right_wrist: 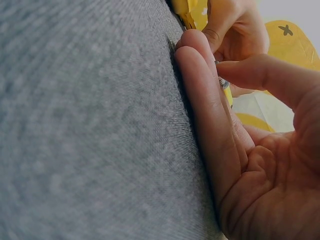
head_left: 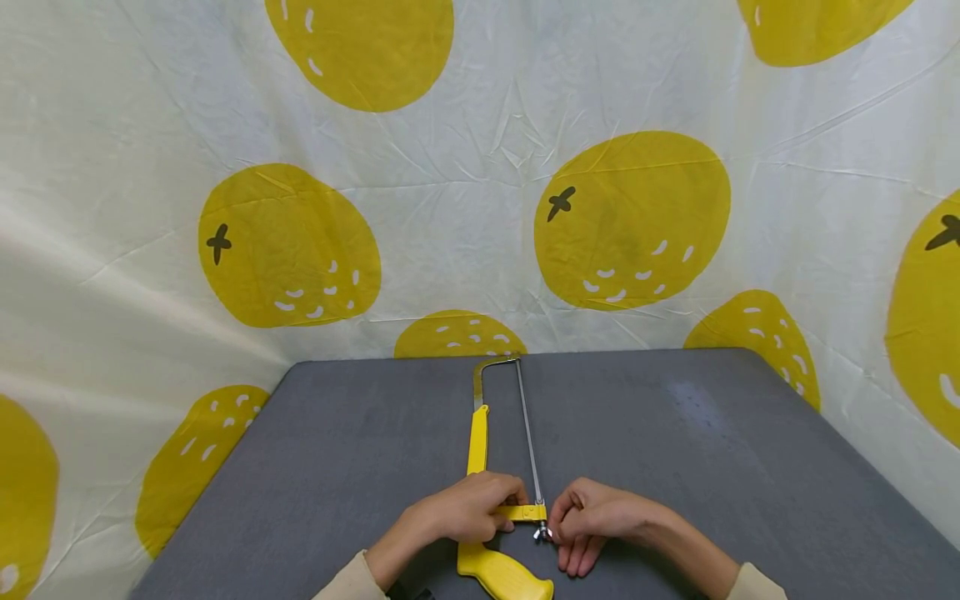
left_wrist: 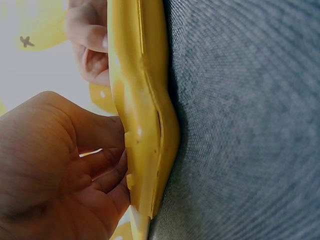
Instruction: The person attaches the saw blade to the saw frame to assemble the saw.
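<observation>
A yellow-handled hacksaw (head_left: 477, 442) lies on the grey tabletop, its metal bow pointing away from me. Its thin blade (head_left: 527, 417) runs along the right side to a wing nut (head_left: 542, 533) at the near end. My left hand (head_left: 468, 507) holds the yellow front arm of the frame between thumb and fingers. At the wing nut, my right hand (head_left: 596, 517) pinches with thumb and forefinger; its other fingers (right_wrist: 205, 105) lie along the table. The yellow handle (left_wrist: 142, 110) fills the middle of the left wrist view and hides part of both hands.
The grey tabletop (head_left: 637, 433) stretches out around the saw. Behind it and at both sides hangs a pale curtain (head_left: 465, 250) printed with yellow fruit. A small dark object (head_left: 423, 594) shows at the bottom edge beside the left sleeve.
</observation>
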The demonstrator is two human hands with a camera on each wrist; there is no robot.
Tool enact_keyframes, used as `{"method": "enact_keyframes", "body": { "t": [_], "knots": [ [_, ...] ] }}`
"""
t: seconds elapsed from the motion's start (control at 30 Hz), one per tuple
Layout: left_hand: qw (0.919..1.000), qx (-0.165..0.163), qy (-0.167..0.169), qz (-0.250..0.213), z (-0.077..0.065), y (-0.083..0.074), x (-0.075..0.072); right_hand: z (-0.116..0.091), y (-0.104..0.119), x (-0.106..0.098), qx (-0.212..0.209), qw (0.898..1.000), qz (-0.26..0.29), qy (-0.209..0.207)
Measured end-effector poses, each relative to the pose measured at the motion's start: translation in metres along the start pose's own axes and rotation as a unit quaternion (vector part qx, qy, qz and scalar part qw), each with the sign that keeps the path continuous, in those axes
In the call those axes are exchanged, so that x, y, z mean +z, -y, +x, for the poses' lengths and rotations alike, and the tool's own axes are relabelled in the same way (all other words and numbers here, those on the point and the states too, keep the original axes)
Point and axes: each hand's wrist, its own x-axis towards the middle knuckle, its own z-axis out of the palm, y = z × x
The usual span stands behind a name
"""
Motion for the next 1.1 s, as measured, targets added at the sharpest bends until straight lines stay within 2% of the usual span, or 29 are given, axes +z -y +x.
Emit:
{"method": "enact_keyframes", "body": {
  "t": [0.37, 1.1],
  "knots": [
    [0.9999, 0.001, 0.003, -0.011, 0.0005, 0.0007, 0.0000, 0.0004, -0.0003, 0.0004, 0.002, 1.000, 0.003, -0.004],
    [1.0000, 0.005, -0.001, -0.001, -0.0002, 0.0022, -0.0006, 0.0013, -0.0001, -0.0002, 0.002, 1.000, 0.008, -0.006]
  ]
}}
